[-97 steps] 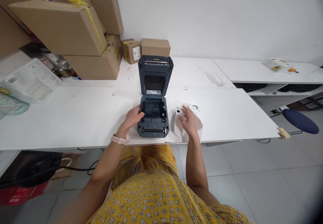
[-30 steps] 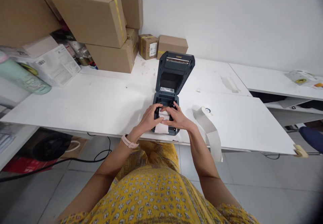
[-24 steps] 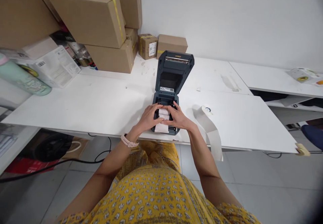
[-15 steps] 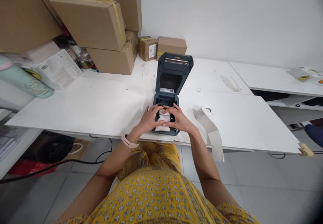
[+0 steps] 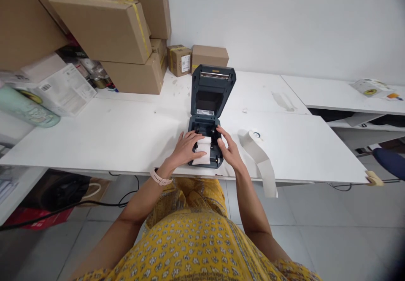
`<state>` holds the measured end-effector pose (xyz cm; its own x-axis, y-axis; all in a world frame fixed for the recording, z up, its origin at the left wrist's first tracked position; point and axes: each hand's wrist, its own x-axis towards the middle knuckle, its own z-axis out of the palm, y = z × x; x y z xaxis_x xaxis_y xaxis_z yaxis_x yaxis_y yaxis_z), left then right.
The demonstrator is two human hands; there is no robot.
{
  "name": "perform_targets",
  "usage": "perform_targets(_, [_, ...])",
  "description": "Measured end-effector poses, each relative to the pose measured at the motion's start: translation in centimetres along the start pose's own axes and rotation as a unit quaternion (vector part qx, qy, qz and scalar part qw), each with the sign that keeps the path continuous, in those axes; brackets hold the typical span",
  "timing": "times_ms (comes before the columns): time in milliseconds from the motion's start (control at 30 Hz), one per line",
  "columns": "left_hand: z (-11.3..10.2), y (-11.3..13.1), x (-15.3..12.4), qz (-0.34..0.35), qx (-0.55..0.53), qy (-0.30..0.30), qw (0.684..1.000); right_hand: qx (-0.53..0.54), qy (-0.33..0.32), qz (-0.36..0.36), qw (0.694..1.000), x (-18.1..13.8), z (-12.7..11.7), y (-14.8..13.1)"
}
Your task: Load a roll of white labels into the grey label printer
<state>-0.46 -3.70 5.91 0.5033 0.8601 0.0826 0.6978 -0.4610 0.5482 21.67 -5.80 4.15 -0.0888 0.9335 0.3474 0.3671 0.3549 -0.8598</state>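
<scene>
A dark label printer (image 5: 193, 122) stands at the front of the white table with its lid (image 5: 230, 87) tipped up and back. Inside its lower half sits a roll of white label paper (image 5: 202, 149), its loose end drawn toward the front edge. From the left, my left hand (image 5: 185, 149) reaches over the paper; thumb and fingers are spread apart, their tips at the roll and the strip. My right hand (image 5: 230, 151) is at the printer's right wall, fingers parted and holding nothing, with the fingertips near the inner right side.
Right of the printer lies another paper roll (image 5: 257, 148), its strip hanging over the table's front edge. Cardboard boxes (image 5: 133, 76) are stacked at the back left. A green bottle (image 5: 34, 110) and a white carton (image 5: 65, 89) occupy the left end.
My right hand has come off the paper and moved right to the printer's side, baring more of the roll. My left hand stays over the paper. The view has shifted slightly.
</scene>
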Motion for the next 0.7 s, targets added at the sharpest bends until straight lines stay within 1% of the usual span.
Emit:
perform_targets(67, [0.0,-0.2,0.1,0.006,0.001,0.002,1.0,0.0,0.011,0.001,1.0,1.2,0.4,0.6])
perform_targets(200, [0.1,-0.4,0.4,0.02,-0.001,0.004,1.0,0.001,-0.009,-0.003,1.0,3.7,1.4,2.0])
perform_targets(300, [-0.1,-0.4,0.6,0.022,0.004,-0.002,1.0,-0.014,-0.002,-0.015,1.0,4.7,1.9,2.7])
perform_targets(467, [-0.4,0.1,0.7,0.012,0.032,-0.014,0.999,-0.006,0.016,-0.019,1.0,4.9,1.9,2.8])
perform_targets(700, [-0.4,0.6,0.4,0.009,0.048,-0.01,0.999,0.004,0.063,0.019,0.998,4.4,2.0,2.8])
